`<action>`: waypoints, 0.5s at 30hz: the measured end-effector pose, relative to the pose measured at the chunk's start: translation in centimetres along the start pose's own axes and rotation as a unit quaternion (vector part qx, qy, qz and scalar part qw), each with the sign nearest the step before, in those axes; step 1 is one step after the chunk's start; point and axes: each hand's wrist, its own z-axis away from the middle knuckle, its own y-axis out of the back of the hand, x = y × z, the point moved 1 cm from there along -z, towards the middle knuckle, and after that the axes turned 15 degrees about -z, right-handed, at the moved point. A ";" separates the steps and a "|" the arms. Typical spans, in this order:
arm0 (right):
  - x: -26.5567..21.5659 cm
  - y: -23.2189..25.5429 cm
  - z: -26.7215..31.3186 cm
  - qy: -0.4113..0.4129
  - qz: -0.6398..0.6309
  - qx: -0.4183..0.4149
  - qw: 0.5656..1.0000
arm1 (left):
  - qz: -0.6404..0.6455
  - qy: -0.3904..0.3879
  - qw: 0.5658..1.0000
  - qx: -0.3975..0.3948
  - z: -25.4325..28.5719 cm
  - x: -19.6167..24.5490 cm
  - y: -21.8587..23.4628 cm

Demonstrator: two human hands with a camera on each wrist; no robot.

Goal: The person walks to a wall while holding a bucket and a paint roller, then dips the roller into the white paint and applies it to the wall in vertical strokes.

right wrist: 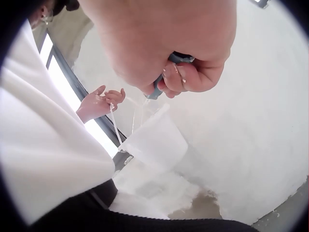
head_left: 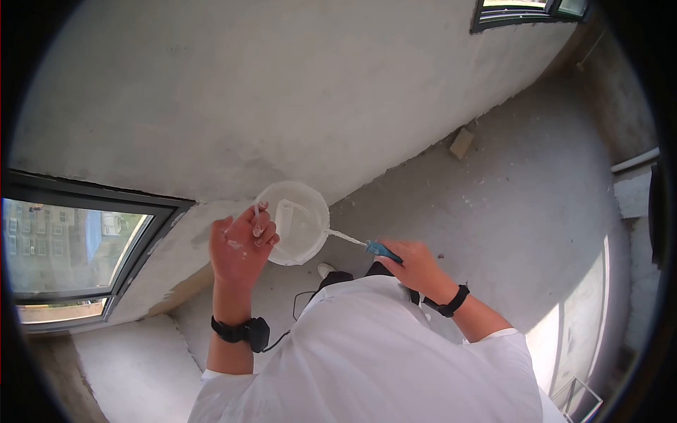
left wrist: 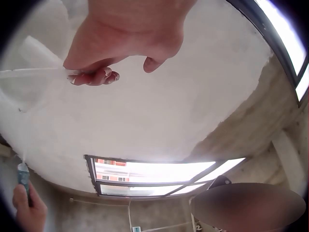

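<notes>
A white plastic bucket [head_left: 322,204] hangs from my left hand [head_left: 240,254], whose curled fingers hold its thin bail handle [right wrist: 115,124]. White smears mark that hand's fingertips and palm. My right hand [head_left: 417,269] grips the teal handle [head_left: 384,252] of a putty knife, with white paste coating its narrow-looking blade [head_left: 347,237]. The blade's far end meets the bucket's rim in the head view. Inside the bucket, a pale rectangular shape [head_left: 284,215] shows against the wall. In the right wrist view the bucket [right wrist: 159,142] hangs tilted, beyond the right fist.
A pale plastered wall [head_left: 282,92] rises in front, with a dark-framed window [head_left: 77,247] at the left and another [head_left: 529,13] at the upper right. A block [head_left: 462,143] lies on the concrete floor [head_left: 508,183] near the wall's foot. A cable [head_left: 277,342] runs from the left wrist.
</notes>
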 end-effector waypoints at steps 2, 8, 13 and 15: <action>-0.4 0.1 0.7 -0.006 -0.002 -0.004 1.000 | 0.002 0.007 1.000 0.002 0.4 0.1 -0.5; -0.1 -0.2 0.6 -0.013 0.004 -0.005 1.000 | -0.002 0.004 1.000 -0.016 0.3 0.5 0.1; -0.3 -0.2 0.5 0.012 0.008 0.001 1.000 | -0.008 0.003 1.000 -0.012 0.0 0.3 0.2; -0.2 0.0 0.8 -0.020 0.030 -0.010 0.999 | -0.003 0.009 1.000 -0.014 0.4 0.3 -0.3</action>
